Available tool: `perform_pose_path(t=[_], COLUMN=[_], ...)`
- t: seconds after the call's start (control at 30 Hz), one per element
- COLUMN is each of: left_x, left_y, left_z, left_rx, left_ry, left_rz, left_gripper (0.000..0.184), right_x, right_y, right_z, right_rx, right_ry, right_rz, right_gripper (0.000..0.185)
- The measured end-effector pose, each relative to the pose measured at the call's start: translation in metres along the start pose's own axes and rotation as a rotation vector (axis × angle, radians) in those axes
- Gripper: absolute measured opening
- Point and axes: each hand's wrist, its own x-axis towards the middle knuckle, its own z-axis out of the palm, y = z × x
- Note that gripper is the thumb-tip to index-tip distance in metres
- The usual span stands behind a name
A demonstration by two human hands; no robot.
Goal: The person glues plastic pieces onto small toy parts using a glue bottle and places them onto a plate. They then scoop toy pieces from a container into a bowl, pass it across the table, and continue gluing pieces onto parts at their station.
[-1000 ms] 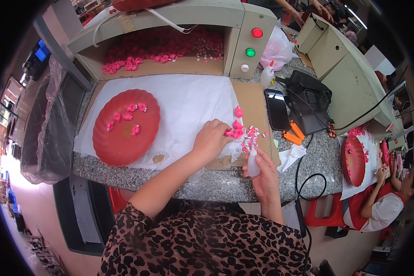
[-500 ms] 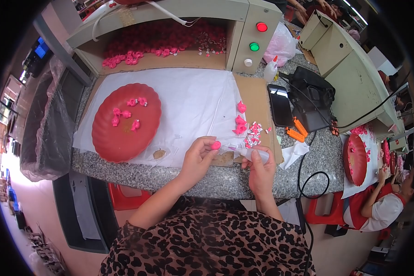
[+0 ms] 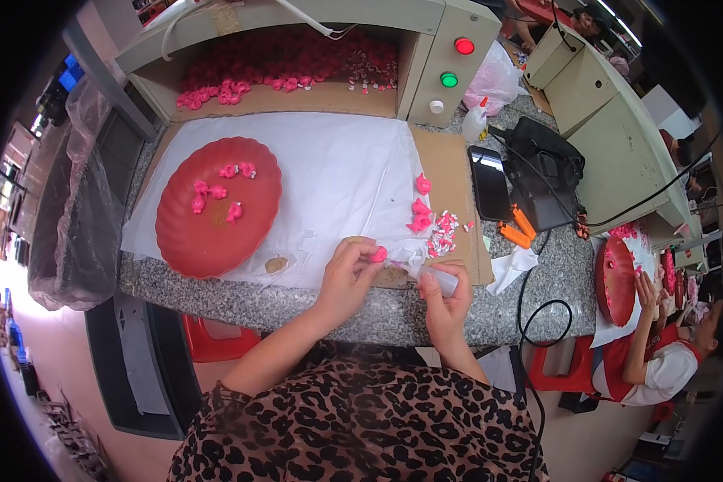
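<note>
Between the fingertips of my left hand (image 3: 347,271) is a small pink plastic piece (image 3: 379,255). My right hand (image 3: 446,301) is wrapped round a translucent glue bottle (image 3: 440,280), its nozzle pointing left, close to the pink piece; whether they touch I cannot tell. Just beyond the bottle lies a pile of small pink-and-white parts (image 3: 443,233). Larger pink pieces (image 3: 419,215) sit beside that pile on the paper's right edge. Several pink figures with whitish parts rest on a red scalloped plate (image 3: 245,221) to the left.
A machine with an open bay (image 3: 297,100) full of pink pieces stands behind the white paper (image 3: 329,161). On the right are a phone (image 3: 489,183), a black bag (image 3: 542,165), orange clips (image 3: 516,233), another bottle (image 3: 475,122) and a cable. A co-worker (image 3: 659,361) sits at far right.
The glue bottle has tipped, its base now lower and its nozzle nearer the pink piece. My left hand keeps its hold on the piece. The view has shifted slightly.
</note>
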Motion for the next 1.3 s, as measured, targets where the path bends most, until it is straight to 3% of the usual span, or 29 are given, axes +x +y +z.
perform_pose_path(t=[0.63,0.9,1.1,1.17,1.3], left_x=[0.000,-0.001,0.008,0.014,0.019], left_y=[0.002,0.003,0.015,0.023,0.018], left_z=[0.000,-0.004,-0.020,-0.026,-0.031], left_rx=[-0.012,0.020,-0.212,-0.456,-0.337], left_ry=[-0.019,-0.076,-0.285,-0.437,-0.503], left_rz=[-0.027,-0.114,-0.255,-0.418,-0.352], left_gripper=[0.018,0.016,0.016,0.020,0.026], right_x=[0.003,0.006,0.016,0.020,0.025], right_y=[0.007,-0.004,-0.009,-0.011,-0.013], right_z=[-0.003,0.001,-0.007,-0.011,-0.014], right_rx=[-0.061,0.139,0.399,0.364,0.284], right_ry=[-0.002,0.056,0.072,0.044,-0.037], right_rz=[-0.037,0.091,0.217,0.212,0.198], right_gripper=[0.013,0.013,0.013,0.014,0.015])
